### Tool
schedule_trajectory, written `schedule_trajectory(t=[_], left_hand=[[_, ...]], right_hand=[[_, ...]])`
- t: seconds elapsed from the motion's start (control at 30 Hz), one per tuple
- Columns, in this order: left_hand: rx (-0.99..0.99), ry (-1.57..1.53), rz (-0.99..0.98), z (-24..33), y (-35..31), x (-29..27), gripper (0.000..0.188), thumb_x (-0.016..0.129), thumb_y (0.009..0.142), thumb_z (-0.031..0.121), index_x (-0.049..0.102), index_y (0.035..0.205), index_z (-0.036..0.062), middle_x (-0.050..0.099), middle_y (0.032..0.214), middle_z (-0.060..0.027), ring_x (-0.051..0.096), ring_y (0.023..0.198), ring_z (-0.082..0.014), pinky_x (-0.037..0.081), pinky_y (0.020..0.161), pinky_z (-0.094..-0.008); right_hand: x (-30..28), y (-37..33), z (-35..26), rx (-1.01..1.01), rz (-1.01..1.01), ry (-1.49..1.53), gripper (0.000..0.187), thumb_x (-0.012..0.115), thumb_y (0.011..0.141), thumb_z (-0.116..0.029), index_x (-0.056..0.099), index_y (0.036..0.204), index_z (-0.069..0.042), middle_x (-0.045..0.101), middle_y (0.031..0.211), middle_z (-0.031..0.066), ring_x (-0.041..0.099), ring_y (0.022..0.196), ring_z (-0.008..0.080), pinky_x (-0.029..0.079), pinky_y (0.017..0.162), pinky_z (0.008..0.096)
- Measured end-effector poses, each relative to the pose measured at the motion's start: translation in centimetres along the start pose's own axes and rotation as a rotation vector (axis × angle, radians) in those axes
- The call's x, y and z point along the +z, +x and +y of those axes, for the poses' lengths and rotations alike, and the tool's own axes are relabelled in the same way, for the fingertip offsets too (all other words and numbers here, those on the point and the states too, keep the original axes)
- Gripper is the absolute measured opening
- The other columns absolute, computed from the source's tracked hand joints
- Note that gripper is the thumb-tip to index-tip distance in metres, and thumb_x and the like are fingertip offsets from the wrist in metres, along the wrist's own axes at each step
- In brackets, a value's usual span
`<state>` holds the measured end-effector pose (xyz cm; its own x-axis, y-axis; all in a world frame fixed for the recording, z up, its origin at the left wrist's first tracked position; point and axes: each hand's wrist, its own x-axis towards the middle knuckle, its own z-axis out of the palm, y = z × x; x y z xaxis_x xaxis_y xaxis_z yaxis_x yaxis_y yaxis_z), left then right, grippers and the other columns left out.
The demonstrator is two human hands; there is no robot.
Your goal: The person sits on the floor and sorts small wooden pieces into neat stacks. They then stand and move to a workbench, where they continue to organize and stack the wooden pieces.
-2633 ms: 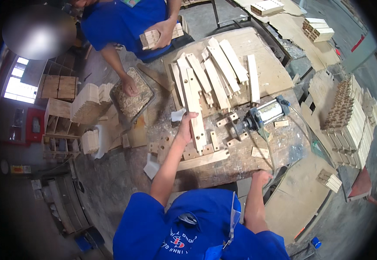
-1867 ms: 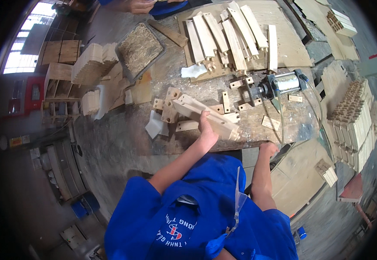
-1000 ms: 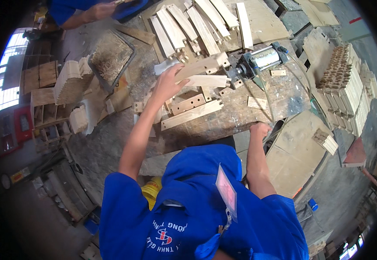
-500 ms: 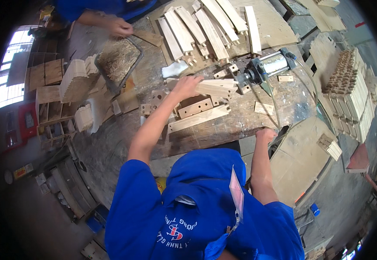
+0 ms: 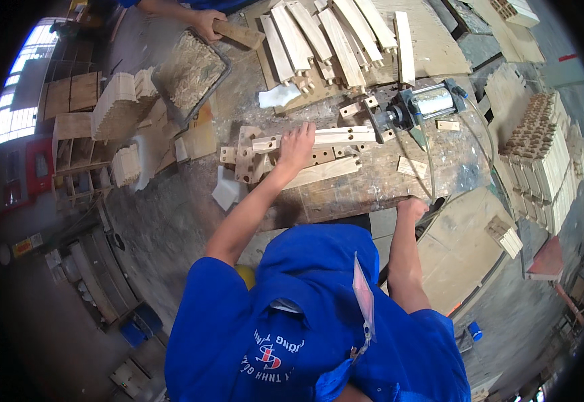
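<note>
Fingers (image 5: 304, 131) of the left hand (image 5: 295, 149) lay close together across the top of a pale wooden rail (image 5: 342, 136), about midway along it; whether they pinched it or only pressed could not be told, as the thumb was not clear. That rail lay on the worn surface (image 5: 380, 182), roughly from nine to three o'clock under the hand. Its nine o'clock end reached a block with round holes (image 5: 244, 155); its other end lay just beside the head of a metal cylinder (image 5: 433, 102), between two and three o'clock, contact unclear. At four o'clock from the left hand, near the rail, was a strip with dark holes (image 5: 322, 155), and beyond it a longer plank (image 5: 325, 172).

At four o'clock, farther out, the right hand (image 5: 411, 209) was curled at the edge of the surface; whether it gripped anything could not be told. A small flat block (image 5: 412, 167) lay just past three o'clock.

A white scrap (image 5: 278, 96) lay at eleven o'clock, a white sheet (image 5: 226, 189) at eight. Between twelve and one, more rails (image 5: 345, 57) lay side by side. At ten o'clock a dark-rimmed tray (image 5: 210, 92) held small wooden bits, and beyond, near eleven, a co-worker's hand (image 5: 207, 25) touched a brown board (image 5: 240, 33). Well apart at three o'clock stood a stack of grooved pieces (image 5: 537, 151).
</note>
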<state>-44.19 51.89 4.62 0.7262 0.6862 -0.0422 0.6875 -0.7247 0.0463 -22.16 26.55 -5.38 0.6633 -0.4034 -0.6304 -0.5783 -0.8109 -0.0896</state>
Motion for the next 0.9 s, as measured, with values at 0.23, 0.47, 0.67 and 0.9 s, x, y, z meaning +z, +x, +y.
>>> schedule_trajectory(t=[0.23, 0.47, 0.67, 0.9], left_hand=[[-0.067, -0.241, -0.349, 0.2, 0.9, -3.7, 0.039, 0.076, 0.067, 0.013, 0.062, 0.101, 0.0008, 0.067, 0.092, -0.0186, 0.066, 0.089, -0.0346, 0.054, 0.077, -0.0441], [0.002, -0.636, -0.683, -4.7, 5.8, -3.8, 0.054, 0.081, 0.062, 0.026, 0.064, 0.105, -0.0032, 0.069, 0.098, -0.0177, 0.065, 0.086, -0.024, 0.051, 0.078, -0.035], [0.067, -0.563, -0.706, -5.0, 5.8, -0.7, 0.064, 0.086, 0.059, 0.035, 0.065, 0.106, -0.003, 0.068, 0.101, -0.0201, 0.065, 0.093, -0.0301, 0.05, 0.083, -0.0381], [0.032, -0.519, -0.633, -5.2, 5.6, -1.7, 0.07, 0.088, 0.052, 0.035, 0.065, 0.105, -0.0045, 0.067, 0.105, -0.022, 0.064, 0.099, -0.0336, 0.049, 0.088, -0.0383]], right_hand=[[-2.0, -3.7, -1.8, 0.322, 0.003, 0.691, 0.054, 0.028, 0.099, -0.036, 0.05, 0.127, 0.005, 0.054, 0.133, 0.0148, 0.055, 0.118, 0.029, 0.047, 0.099, 0.0383], [0.5, 2.0, 0.4, 0.209, 0.003, 0.591, 0.052, 0.036, 0.098, -0.032, 0.034, 0.135, 0.003, 0.05, 0.133, 0.022, 0.055, 0.115, 0.0354, 0.053, 0.088, 0.0446], [0.6, 0.9, 0.1, -0.001, -0.002, 0.069, 0.053, 0.044, 0.097, -0.025, 0.024, 0.137, 0.002, 0.053, 0.127, 0.0224, 0.057, 0.113, 0.0361, 0.053, 0.088, 0.0434], [-0.9, -2.0, -1.2, 0.285, 0.076, 0.683, 0.062, 0.03, 0.099, -0.043, 0.053, 0.119, 0.011, 0.057, 0.125, 0.024, 0.058, 0.109, 0.0386, 0.048, 0.094, 0.0456]])
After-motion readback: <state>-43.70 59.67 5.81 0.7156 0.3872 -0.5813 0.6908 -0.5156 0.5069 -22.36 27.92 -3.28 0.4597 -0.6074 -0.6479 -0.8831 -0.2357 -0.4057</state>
